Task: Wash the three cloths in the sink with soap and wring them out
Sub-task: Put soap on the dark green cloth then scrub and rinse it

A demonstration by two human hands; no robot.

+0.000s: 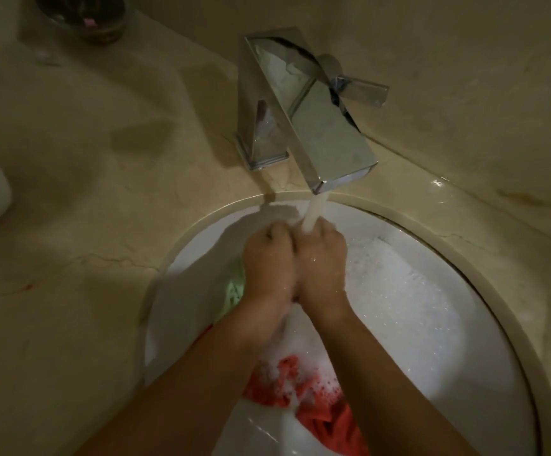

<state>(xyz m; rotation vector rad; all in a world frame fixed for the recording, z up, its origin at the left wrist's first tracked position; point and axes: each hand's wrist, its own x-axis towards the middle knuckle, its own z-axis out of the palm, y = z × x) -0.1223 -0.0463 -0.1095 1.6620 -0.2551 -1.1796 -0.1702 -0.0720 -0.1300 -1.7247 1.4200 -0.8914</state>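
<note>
Cloths lay in the white round ceramic sink [432,340]: a soapy coral-red cloth [313,396] under the forearms and a pale green cloth [234,291] beside the left wrist. Soaked, they would likely be limp, heavy and slippery, best bunched in a full fist. Left hand [269,261] and right hand [321,261] were curled together under the chrome square faucet [326,133] stream; what they gripped was hidden.

White sink [432,324], red cloth [320,403], pale green cloth [234,291], chrome tap [316,126].

A dark bowl [83,18] sits on the beige marble counter [86,179].
</note>
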